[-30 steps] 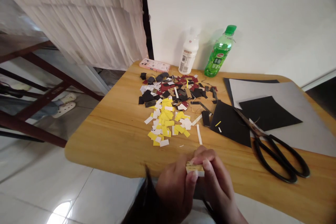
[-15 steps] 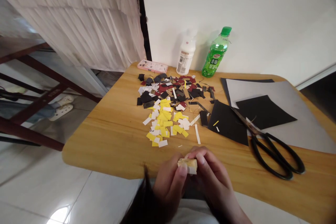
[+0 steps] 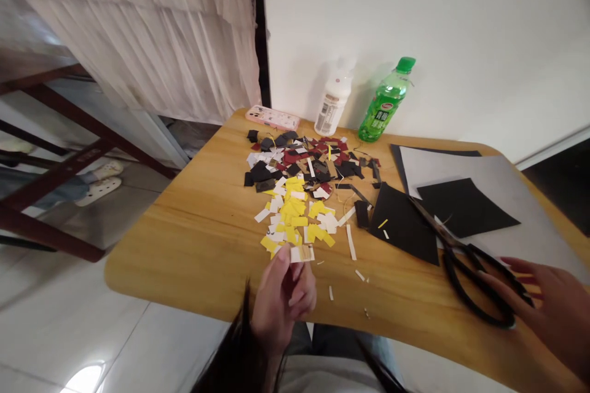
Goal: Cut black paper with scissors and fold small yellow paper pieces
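Note:
My left hand pinches a small stack of paper pieces, pale on its face, just in front of the yellow and white paper pieces. My right hand is over the handles of the large black-handled scissors, its fingers apart and reaching around the loops. The scissors lie on the table with their blades pointing away to the left, across black paper. My right hand's fingers partly hide the right handle loop.
Behind the yellow pieces is a heap of black, dark red and white scraps. A pink phone, a white bottle and a green bottle stand or lie along the back. Grey sheet at right; a wooden chair stands left.
My right hand has left the paper stack and moved right to the scissors' handles. My left hand keeps the stack, raised slightly left. Small white slivers now lie on the table near the front edge.

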Demonstrator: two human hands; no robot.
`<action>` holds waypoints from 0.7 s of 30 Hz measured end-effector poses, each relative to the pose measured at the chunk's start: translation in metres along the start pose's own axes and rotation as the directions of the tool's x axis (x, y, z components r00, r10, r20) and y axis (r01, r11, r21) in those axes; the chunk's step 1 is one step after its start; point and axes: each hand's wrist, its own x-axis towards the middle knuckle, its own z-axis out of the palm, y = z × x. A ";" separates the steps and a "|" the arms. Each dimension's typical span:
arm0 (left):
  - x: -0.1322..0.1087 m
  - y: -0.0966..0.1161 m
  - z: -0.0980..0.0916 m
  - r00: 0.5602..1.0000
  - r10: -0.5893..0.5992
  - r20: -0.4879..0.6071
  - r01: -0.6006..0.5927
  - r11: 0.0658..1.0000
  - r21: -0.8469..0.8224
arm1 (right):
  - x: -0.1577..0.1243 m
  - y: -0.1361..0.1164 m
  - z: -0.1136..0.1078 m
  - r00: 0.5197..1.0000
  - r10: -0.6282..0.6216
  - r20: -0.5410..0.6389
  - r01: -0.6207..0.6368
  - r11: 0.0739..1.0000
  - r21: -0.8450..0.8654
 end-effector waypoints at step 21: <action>0.000 -0.001 0.003 0.996 0.023 -0.081 -0.016 0.996 0.085 | 0.017 -0.018 -0.010 0.929 0.158 0.335 -0.152 0.987 -0.045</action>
